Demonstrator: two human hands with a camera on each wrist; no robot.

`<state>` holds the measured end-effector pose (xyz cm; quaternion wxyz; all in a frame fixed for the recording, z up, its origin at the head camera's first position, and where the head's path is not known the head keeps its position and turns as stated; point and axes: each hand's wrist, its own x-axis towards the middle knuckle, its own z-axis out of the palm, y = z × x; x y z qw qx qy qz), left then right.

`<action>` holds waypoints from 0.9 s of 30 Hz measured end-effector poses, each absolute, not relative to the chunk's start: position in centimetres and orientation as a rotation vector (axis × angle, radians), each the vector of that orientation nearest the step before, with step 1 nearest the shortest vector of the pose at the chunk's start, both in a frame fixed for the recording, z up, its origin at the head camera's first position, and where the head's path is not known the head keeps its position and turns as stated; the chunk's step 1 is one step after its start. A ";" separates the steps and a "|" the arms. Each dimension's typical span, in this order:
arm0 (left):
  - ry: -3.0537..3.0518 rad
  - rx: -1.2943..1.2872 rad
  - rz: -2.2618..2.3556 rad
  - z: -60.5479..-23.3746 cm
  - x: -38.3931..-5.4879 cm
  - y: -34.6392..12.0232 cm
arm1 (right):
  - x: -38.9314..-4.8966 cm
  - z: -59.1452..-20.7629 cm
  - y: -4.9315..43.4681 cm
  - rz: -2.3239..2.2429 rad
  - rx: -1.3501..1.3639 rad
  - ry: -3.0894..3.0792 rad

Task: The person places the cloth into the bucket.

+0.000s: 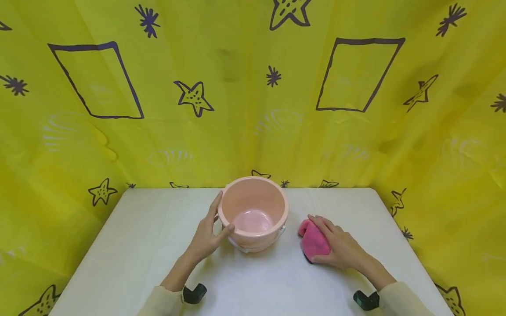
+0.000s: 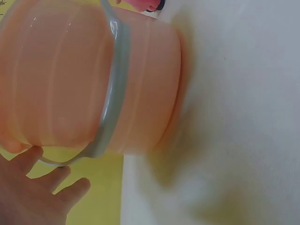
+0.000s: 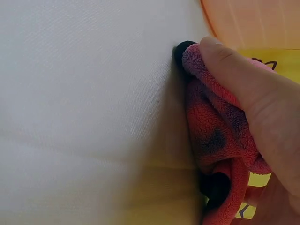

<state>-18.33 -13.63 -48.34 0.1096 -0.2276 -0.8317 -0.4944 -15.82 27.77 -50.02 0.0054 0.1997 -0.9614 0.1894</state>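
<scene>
In the head view a light-pink bucket (image 1: 253, 242) stands at the middle of the table, its opening toward me. My left hand (image 1: 205, 239) holds it at the left of the rim, thumb on the near side and fingers along the far side. In the left wrist view the bucket's grey handle (image 2: 115, 89) hangs across its side, with spread fingertips (image 2: 72, 192) close by. To the right, my right hand (image 1: 341, 245) grips a crumpled pink terry cloth (image 1: 316, 241) low on the table. Black rounded parts (image 3: 215, 185) show under and beside the cloth; the palm hides the rest.
The white table (image 1: 276, 285) ends at a yellow curtain (image 1: 237, 145) printed with stars and shells, which encloses the back and both sides. Dark wrist-worn devices (image 1: 194, 294) stick out inward from both cuffs.
</scene>
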 end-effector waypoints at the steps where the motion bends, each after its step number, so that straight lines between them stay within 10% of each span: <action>1: -2.439 -0.677 -1.492 -48.5 -18.3 -13.6 | -15.9 -50.0 27.7 0.587 0.627 -3.019; 27: -2.446 -0.618 -1.681 -49.1 -18.4 -13.7 | -16.6 -50.1 27.6 0.854 0.719 -2.988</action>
